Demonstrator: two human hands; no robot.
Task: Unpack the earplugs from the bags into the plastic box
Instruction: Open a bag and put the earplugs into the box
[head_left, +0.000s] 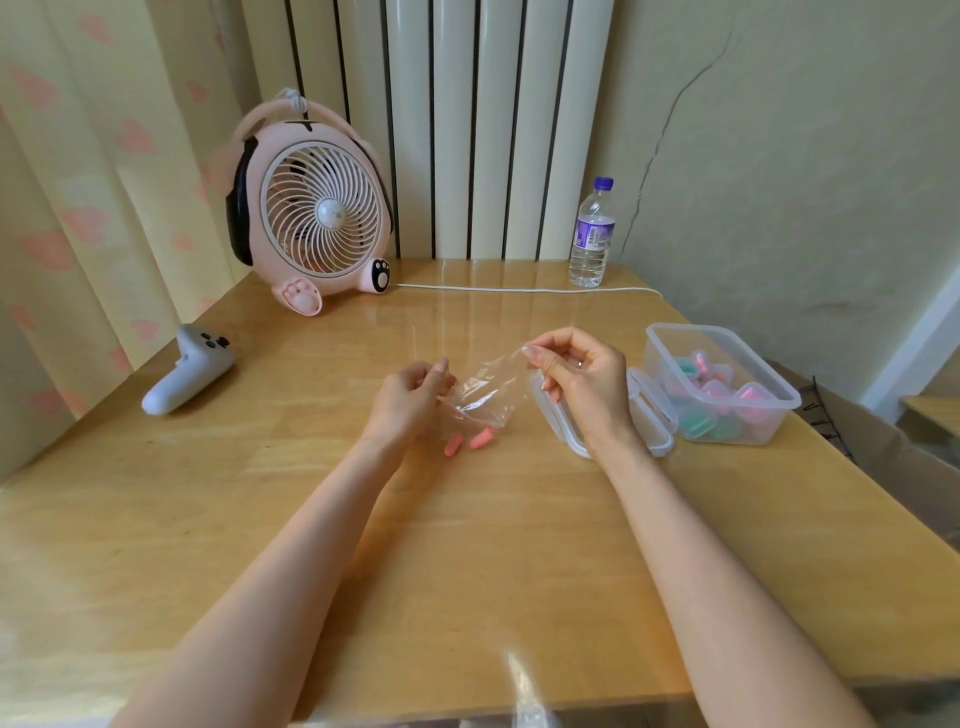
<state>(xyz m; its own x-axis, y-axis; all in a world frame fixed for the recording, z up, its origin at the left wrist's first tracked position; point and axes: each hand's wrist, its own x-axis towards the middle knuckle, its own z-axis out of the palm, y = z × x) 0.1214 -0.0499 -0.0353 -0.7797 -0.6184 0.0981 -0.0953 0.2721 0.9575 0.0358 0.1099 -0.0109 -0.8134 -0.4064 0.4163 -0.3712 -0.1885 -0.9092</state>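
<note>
A person's left hand and right hand hold a small clear plastic bag between them, low over a wooden table. Each hand pinches one end of the film with curled fingertips, and the right hand holds its end higher, so the bag slopes down toward the left. The bag is thin, wrinkled and see-through, catching streaks of light. Two pink, bullet-shaped earplugs sit at its lower edge, side by side. Whether they are still inside the film or already on the tabletop cannot be told.

To the right stands the plastic box, a clear rectangular tub with no lid on, set near the table's right edge. It holds a heap of small pink and green pieces. Its clear lid lies flat just beside it, partly hidden behind the right wrist.

The table is pale, glossy wood with bright reflections. At its far side stand a pink desk fan with paw-shaped feet and a water bottle with a purple cap, with a white cable running between them. A light grey handheld controller lies near the left edge. Behind are a white column radiator, a cream curtain printed with pink hearts, and a pale wall marked by a long crack.
</note>
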